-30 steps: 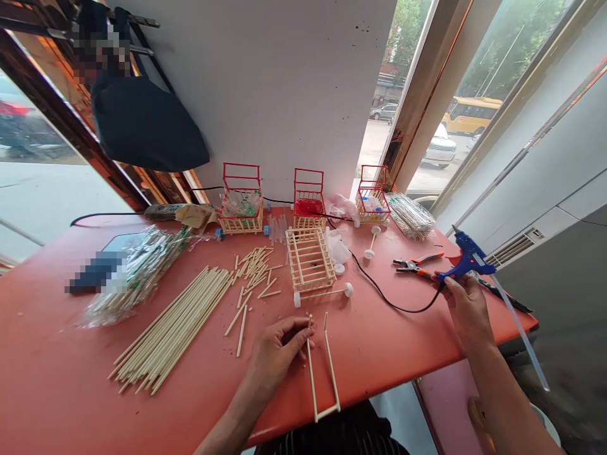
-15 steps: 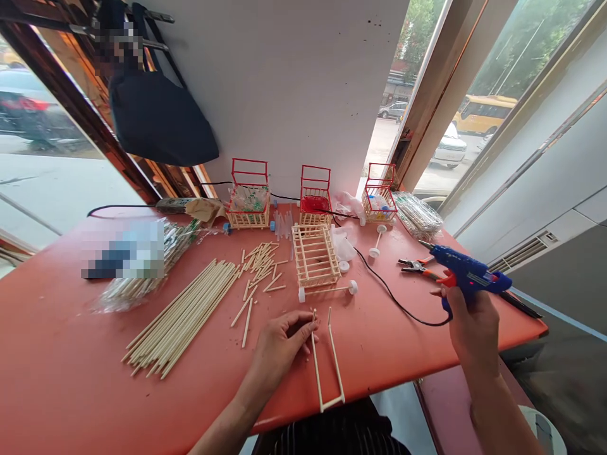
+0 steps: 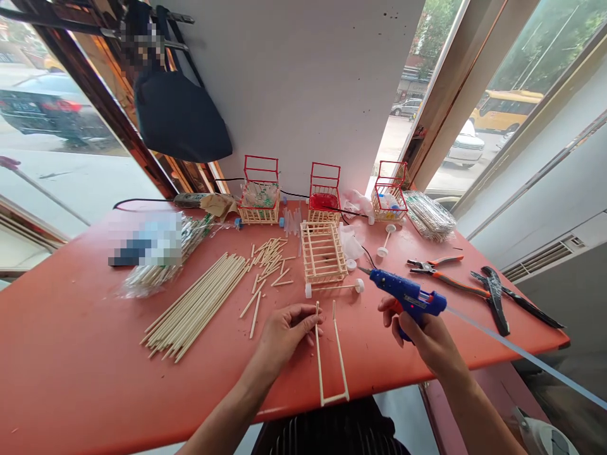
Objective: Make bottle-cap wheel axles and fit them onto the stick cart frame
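My left hand (image 3: 291,332) pinches the far end of one long side of a three-sided wooden stick frame (image 3: 340,360). The frame's crossbar end lies towards the table's front edge, and a short stick piece stands at the far end of its other long side. My right hand (image 3: 420,335) grips a blue hot glue gun (image 3: 406,294), its nozzle pointing left above the table. A pale glue stick (image 3: 488,335) trails out of the gun's back end. Just beyond the frame sits a small slatted stick cart (image 3: 325,253) with an axle and white wheels (image 3: 334,288).
Long sticks (image 3: 196,306) lie in a pile at left, beside short cut pieces (image 3: 268,259). Red-handled carts (image 3: 260,202) line the wall. At right lie orange-handled pliers (image 3: 455,281) and black-handled cutters (image 3: 497,297). A loose wheel axle (image 3: 386,240) rests behind the gun.
My right hand has brought the glue gun left and lower, nearer the stick frame, uncovering the pliers. My left hand keeps its hold on the frame. The whole view has shifted slightly.
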Demonstrator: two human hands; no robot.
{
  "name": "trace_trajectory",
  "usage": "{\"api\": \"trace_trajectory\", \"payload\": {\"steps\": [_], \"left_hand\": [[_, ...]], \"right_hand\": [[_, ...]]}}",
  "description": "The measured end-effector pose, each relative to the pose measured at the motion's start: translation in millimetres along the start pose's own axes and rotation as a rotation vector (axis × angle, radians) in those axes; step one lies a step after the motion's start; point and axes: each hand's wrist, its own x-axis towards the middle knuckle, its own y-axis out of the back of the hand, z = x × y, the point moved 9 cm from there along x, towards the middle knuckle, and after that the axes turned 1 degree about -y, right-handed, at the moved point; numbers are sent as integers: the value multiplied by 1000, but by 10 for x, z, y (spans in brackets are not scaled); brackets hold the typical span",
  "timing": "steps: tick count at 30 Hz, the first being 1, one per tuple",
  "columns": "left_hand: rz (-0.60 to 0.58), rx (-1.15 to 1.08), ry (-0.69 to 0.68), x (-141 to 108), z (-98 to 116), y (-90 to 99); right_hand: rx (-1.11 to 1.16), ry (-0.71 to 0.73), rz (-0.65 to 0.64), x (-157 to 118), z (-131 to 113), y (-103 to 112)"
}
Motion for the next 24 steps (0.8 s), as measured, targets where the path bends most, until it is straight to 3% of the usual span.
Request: {"api": "trace_trajectory", "payload": {"steps": [3, 6, 16, 24], "left_hand": [[-12, -44, 16, 1, 14, -8], [-23, -82, 29, 0, 15, -34], [-37, -145, 58, -3, 5, -75], [-40, -170, 86, 14, -28, -67]], "right_hand": [[-9, -3, -117, -11, -19, -213], [-79, 15, -141, -19, -18, -311], [-373, -92, -102, -46, 115, -337], [-456, -163, -79, 5, 187, -370]]}}
